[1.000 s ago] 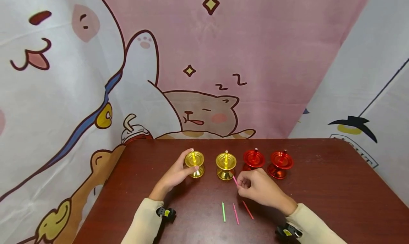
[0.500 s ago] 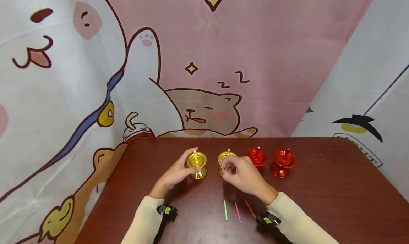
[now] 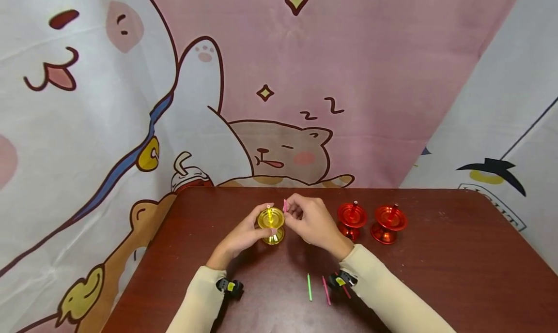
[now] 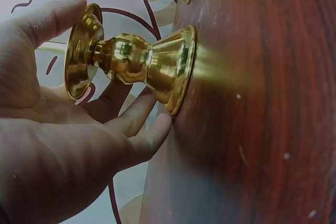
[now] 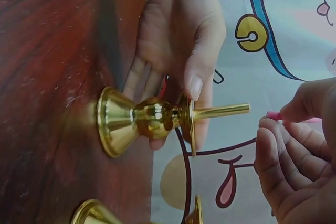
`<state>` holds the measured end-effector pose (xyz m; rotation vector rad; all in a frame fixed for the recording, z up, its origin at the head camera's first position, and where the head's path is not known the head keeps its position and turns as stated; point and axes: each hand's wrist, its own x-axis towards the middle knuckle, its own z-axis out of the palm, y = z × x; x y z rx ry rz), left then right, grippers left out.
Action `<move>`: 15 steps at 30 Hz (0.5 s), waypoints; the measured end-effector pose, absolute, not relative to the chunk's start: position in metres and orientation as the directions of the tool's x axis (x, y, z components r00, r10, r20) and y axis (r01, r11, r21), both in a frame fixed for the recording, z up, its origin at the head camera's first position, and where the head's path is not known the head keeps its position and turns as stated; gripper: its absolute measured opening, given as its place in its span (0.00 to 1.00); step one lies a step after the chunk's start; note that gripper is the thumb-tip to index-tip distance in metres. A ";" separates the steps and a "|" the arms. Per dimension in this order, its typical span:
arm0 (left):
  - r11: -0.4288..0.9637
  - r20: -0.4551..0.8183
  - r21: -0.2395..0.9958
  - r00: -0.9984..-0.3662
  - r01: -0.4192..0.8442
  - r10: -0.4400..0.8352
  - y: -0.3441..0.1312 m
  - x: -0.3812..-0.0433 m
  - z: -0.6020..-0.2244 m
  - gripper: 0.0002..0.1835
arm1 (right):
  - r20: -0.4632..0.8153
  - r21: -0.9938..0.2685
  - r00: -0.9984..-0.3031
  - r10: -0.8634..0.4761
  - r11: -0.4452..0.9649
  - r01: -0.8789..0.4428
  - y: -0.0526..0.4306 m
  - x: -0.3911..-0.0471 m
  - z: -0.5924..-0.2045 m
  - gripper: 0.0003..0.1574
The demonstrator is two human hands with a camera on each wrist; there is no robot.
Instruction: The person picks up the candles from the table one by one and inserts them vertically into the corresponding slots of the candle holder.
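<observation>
A gold candle holder (image 3: 272, 234) stands upright on the table, held at its dish by my left hand (image 3: 240, 236), thumb on one side and fingers round the other. Its thin gold tube (image 5: 226, 111) rises from the middle of the dish. My right hand (image 3: 317, 222) pinches a small pink candle (image 5: 274, 115) between thumb and fingertips. In the right wrist view the candle's end is close to the tube's tip, apart from it. A second gold candle holder (image 5: 97, 214) is mostly hidden behind my right hand in the head view.
Two red candle holders (image 3: 352, 217) stand to the right on the brown table (image 3: 436, 265). Nearer me lie a green candle (image 3: 309, 287), a pink candle (image 3: 326, 291) and a reddish candle (image 3: 347, 292) partly covered by the right wrist strap. A cartoon curtain (image 3: 370, 81) hangs behind.
My right hand has carried the pink candle leftward, past the second gold candle holder, to beside the one in my left hand. The left hand keeps its hold.
</observation>
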<state>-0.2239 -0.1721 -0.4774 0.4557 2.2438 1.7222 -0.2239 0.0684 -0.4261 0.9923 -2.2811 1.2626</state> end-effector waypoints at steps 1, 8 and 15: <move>0.240 -0.026 0.967 -0.912 0.081 0.410 -0.172 -0.224 -0.477 0.43 | 0.593 -0.599 -0.696 -0.404 0.356 -0.717 0.065 -0.226 -0.425 0.06; 0.227 -0.018 0.970 -0.908 0.086 0.418 -0.172 -0.224 -0.478 0.41 | 0.612 -0.613 -0.695 -0.378 0.328 -0.719 0.046 -0.236 -0.421 0.05; 0.230 -0.015 0.969 -0.907 0.092 0.422 -0.172 -0.225 -0.479 0.40 | 0.600 -0.625 -0.715 -0.359 0.348 -0.699 0.036 -0.241 -0.418 0.04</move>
